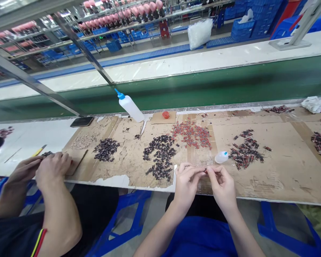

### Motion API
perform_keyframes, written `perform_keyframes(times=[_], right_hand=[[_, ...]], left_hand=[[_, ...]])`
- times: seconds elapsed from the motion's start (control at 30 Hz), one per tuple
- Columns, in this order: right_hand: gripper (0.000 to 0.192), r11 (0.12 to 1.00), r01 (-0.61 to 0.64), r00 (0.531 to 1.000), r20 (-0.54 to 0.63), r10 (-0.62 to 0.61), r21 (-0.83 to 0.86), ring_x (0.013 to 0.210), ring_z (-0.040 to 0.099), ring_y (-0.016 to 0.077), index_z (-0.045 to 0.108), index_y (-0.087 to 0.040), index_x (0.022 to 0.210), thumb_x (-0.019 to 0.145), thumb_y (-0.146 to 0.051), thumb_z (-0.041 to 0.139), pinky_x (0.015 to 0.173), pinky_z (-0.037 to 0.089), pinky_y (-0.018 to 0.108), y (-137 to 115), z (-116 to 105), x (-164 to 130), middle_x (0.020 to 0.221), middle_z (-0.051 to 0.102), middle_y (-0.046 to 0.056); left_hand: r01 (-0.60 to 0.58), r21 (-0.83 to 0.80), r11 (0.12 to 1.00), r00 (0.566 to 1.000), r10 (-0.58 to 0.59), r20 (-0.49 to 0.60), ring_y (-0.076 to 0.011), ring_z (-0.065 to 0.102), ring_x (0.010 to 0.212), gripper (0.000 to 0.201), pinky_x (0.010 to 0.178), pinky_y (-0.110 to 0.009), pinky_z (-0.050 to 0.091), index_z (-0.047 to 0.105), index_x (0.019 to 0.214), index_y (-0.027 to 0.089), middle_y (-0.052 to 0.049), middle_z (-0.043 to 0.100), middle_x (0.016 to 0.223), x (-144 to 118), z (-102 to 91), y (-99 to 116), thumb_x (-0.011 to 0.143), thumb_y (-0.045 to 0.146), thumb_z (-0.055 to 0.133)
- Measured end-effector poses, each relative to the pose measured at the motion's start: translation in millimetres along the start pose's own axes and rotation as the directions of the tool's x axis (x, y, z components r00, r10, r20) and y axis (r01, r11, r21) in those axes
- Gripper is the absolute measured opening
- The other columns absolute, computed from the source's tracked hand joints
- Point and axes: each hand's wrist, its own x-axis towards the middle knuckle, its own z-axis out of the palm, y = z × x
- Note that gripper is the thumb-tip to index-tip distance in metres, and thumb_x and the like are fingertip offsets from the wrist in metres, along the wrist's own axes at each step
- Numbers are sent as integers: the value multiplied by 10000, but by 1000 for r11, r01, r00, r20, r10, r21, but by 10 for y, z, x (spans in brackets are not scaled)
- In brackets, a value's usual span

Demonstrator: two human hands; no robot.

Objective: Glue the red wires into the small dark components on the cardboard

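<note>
At the table's front edge, my left hand [187, 180] and my right hand [222, 182] meet fingertip to fingertip. Both pinch a small reddish part [205, 171], mostly covered by the fingers. Just beyond my right hand stands a small squeeze bottle [220, 157] with a blue cap. Ahead of my hands lies a spread of small red parts [191, 134]. A heap of small black parts [160, 157] is to the left of it. On the right is a pile of red-and-black pieces [246, 151], which look like the two kinds joined.
Cardboard [278, 153] covers the table. A large white bottle [131, 109] with a blue nozzle leans at the back, near a red cap-like dish [165, 115]. At left, a co-worker's hands [52, 167] work beside another black heap [106, 150] and a phone [82, 122].
</note>
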Motion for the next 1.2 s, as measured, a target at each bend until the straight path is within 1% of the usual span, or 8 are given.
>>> perform_keyframes(times=[0.3, 0.43, 0.6, 0.73, 0.8, 0.87, 0.97, 1.2], right_hand=[[293, 983, 178, 972, -151, -182, -37, 728, 677, 171, 590, -203, 725, 822, -471, 658, 689, 582, 301, 71, 67, -36, 763, 685, 50], [274, 981, 187, 965, -181, -192, -42, 745, 687, 183, 597, -205, 718, 818, -450, 669, 717, 585, 320, 68, 71, -45, 758, 694, 56], [287, 987, 154, 973, -167, -161, -55, 774, 692, 205, 615, -208, 719, 806, -476, 670, 744, 588, 348, 82, 55, -40, 780, 703, 72], [285, 991, 99, 995, 19, -98, -86, 765, 697, 206, 648, -203, 727, 812, -475, 658, 757, 588, 345, 17, -58, 20, 783, 716, 70], [255, 992, 88, 990, 116, -77, -87, 771, 702, 204, 671, -200, 789, 806, -455, 668, 765, 592, 340, -35, -134, 52, 814, 723, 68], [247, 994, 81, 985, 158, -68, -78, 775, 707, 200, 678, -202, 881, 788, -430, 693, 770, 597, 337, -72, -194, 74, 838, 727, 62], [296, 995, 70, 985, 165, -58, -68, 749, 706, 191, 670, -200, 941, 755, -424, 725, 758, 603, 336, -79, -226, 87, 825, 725, 54], [315, 995, 79, 991, 111, -71, -61, 687, 673, 170, 647, -203, 855, 725, -476, 733, 674, 600, 299, -39, -186, 82, 745, 685, 33]], left_hand=[[110, -294, 950, 994, -96, 59, -192, 590, 830, 98, 765, -318, 512, 783, 834, 234, -54, 728, 779, 28, 23, 59, 826, 249, 686], [169, -362, 917, 985, -140, 105, -187, 625, 862, 99, 809, -318, 525, 783, 855, 214, -65, 730, 831, 38, 21, 84, 800, 222, 700], [161, -289, 944, 986, -145, 76, -184, 622, 880, 115, 832, -317, 517, 766, 853, 200, -65, 715, 845, 12, 16, 106, 807, 180, 662], [170, -207, 964, 985, -164, 47, -183, 621, 871, 110, 828, -319, 502, 742, 832, 201, -53, 691, 844, 18, 12, 100, 802, 158, 646], [171, -173, 970, 985, -163, 57, -184, 620, 870, 113, 827, -321, 493, 733, 832, 206, -46, 683, 852, 28, -1, 106, 804, 155, 637], [162, -120, 979, 986, -155, 67, -189, 617, 875, 117, 834, -334, 477, 724, 830, 210, -40, 682, 857, 34, -19, 124, 808, 150, 626], [135, -16, 991, 988, -133, 78, -202, 615, 879, 121, 853, -365, 443, 711, 820, 216, -34, 691, 848, 32, -40, 162, 811, 141, 615], [105, 77, 991, 987, -113, 114, -210, 615, 889, 127, 860, -378, 428, 695, 836, 231, -28, 711, 856, 2, -25, 174, 823, 144, 603]])
